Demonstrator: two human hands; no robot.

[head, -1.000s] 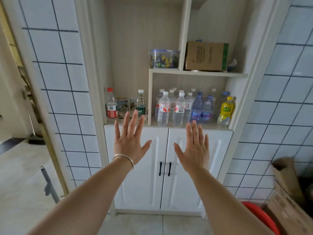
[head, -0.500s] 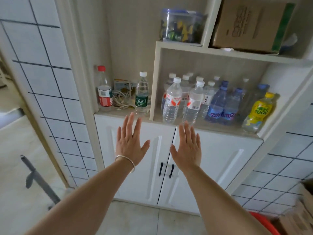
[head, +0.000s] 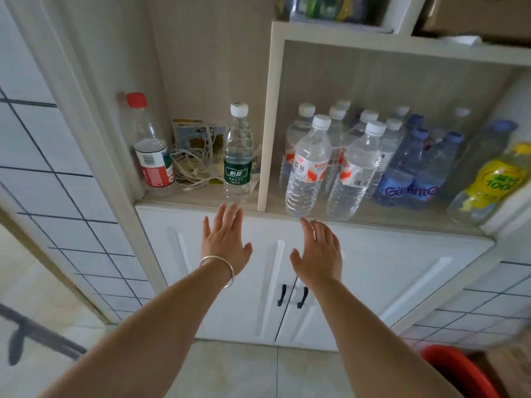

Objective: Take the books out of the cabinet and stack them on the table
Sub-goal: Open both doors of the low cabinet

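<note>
Hands were flat, holding nothing: left hand (head: 224, 242) and right hand (head: 318, 253) hovered before the shut cabinet doors (head: 373, 282). Books not visible; we judged them behind the doors. Black handles (head: 292, 296) lay at 6 o'clock of the right hand; we should hook both and pull evenly.
</note>
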